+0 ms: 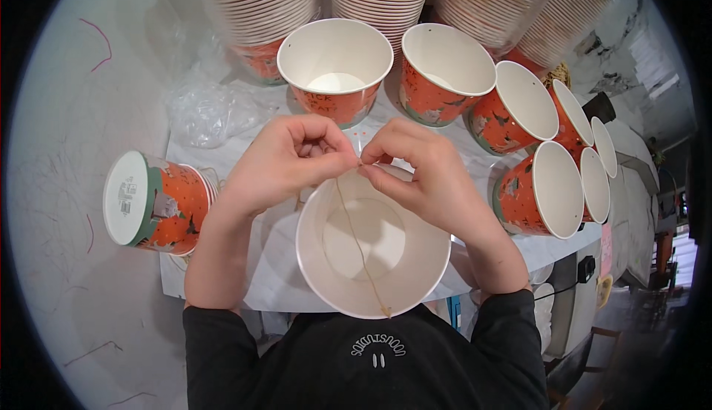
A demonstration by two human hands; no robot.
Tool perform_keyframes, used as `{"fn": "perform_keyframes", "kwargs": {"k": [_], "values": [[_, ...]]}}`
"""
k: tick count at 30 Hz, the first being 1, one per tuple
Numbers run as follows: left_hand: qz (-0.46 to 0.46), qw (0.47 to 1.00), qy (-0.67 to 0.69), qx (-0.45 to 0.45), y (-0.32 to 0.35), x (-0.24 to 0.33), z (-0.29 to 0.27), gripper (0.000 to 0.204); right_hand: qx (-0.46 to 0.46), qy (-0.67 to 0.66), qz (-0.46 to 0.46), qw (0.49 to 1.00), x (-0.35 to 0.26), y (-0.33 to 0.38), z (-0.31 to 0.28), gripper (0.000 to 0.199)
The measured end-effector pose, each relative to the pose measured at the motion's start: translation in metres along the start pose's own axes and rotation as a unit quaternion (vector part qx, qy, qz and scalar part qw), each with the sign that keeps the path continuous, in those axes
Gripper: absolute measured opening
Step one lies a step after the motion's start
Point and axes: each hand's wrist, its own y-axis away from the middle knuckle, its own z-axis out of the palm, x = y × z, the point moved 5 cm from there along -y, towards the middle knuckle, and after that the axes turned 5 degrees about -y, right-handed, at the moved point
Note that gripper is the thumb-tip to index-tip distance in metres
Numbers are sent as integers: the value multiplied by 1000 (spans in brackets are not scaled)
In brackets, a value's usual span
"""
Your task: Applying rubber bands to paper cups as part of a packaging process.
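A paper bucket point(315, 262) with a white inside stands upright before me, close to my body. Across its mouth runs a thin tan string point(354, 234), fastened at the near rim and reaching to the far rim. There my left hand point(293, 158) pinches the string's end between thumb and fingertips. My right hand point(419, 169) meets it fingertip to fingertip, pinching at the same spot. The fingers cover the string's end and part of the far rim, so I cannot tell whether a knot is there.
Orange printed buckets, one of them point(335, 58), stand in an arc from the back to the right. Tall stacks of buckets point(256, 10) rise behind. A nested stack point(167, 202) lies sideways at the left, near a crumpled clear plastic bag point(208, 110). The table point(263, 262) has a white surface.
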Motion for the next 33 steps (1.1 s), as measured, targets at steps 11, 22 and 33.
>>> {"fn": "perform_keyframes", "kwargs": {"k": [11,22,33], "values": [[19,997,-66,29,3,-1,-9,10,5,-30,27,999,-1,2,-2,11],[53,991,-123,29,-1,-5,-5,18,10,-32,36,999,-5,1,0,16],[49,991,-120,32,3,3,0,13,-11,-37,92,995,3,1,2,16]]}}
